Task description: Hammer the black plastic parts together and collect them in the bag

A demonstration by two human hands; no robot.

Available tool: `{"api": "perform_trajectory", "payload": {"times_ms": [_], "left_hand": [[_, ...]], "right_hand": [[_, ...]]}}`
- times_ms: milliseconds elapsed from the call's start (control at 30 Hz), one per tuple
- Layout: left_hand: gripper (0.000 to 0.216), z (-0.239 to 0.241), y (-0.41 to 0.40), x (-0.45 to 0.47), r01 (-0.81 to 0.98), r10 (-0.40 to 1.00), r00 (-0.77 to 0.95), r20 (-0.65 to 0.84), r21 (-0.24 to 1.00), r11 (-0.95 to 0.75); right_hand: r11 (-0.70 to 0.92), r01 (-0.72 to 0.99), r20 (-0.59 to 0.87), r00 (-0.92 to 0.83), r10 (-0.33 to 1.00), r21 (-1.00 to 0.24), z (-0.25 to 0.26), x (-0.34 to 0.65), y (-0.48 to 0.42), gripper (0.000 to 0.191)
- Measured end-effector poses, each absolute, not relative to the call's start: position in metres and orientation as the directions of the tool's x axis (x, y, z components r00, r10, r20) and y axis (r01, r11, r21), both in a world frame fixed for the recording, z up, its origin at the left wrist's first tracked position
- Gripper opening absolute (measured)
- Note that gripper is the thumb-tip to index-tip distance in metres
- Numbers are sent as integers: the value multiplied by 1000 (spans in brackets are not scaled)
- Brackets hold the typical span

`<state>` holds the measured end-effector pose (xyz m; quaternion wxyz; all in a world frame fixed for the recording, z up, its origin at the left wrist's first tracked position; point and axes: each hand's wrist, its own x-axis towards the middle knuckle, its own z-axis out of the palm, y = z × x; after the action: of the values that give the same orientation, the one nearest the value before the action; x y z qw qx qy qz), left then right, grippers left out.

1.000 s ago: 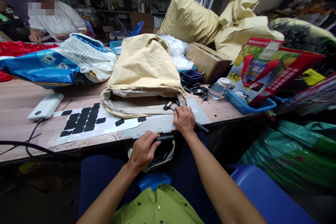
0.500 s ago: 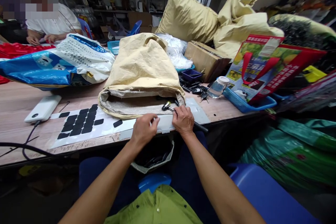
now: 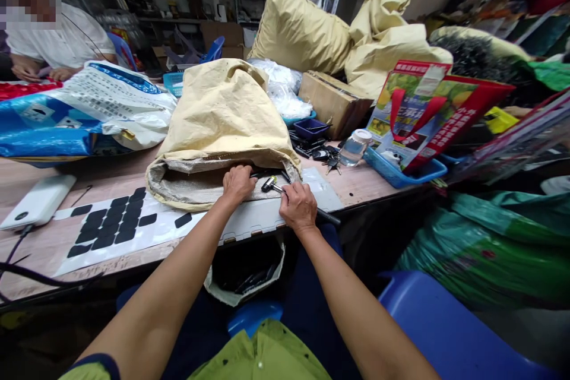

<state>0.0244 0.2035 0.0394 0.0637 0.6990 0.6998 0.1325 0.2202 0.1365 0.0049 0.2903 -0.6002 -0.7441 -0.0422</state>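
Observation:
A cream cloth sack (image 3: 227, 113) lies on the table with its grey-lined mouth facing me. At that mouth is my left hand (image 3: 239, 183), its fingers bent inward against a black piece too small and covered to name. My right hand (image 3: 297, 205) is wrapped round a small hammer (image 3: 269, 184); the metal head points left, and its black handle sticks out past the table edge. Both hands are over a whitish board (image 3: 253, 218) at the front edge. Left of it lies a white sheet with black rounded patches (image 3: 109, 219).
A white power bank (image 3: 39, 202) with a cable lies left, below a blue-and-white bag (image 3: 89, 110). On the right are keys (image 3: 333, 166), a clear jar (image 3: 355, 148) and a blue basket (image 3: 405, 175). An open bag (image 3: 244, 279) hangs under the table edge. Another person sits far left.
My left hand has moved forward from in front of the sack to its mouth. The right hand still holds the hammer. The whole view has shifted slightly, with things appearing further left.

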Motion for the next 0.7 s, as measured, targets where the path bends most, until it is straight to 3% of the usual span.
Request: {"api": "perform_trajectory", "payload": {"times_ms": [133,267,500,700], "left_hand": [[19,36,162,-3,927,982,-40,185,373,-32],[17,22,122,-10,865,984,-27,178,498,-66],[18,12,111,-4,831,980,5,197,545,-114],[21,17,111,-6,828,981,33,190,545,-133]], "right_hand": [[264,919,489,-94,867,-292,4,219,137,16],[259,919,522,-70,850,-297,1,218,140,13],[287,916,510,-111,853,-281,10,218,139,13],[401,782,506,-129,853,-478,23,210,110,25]]}}
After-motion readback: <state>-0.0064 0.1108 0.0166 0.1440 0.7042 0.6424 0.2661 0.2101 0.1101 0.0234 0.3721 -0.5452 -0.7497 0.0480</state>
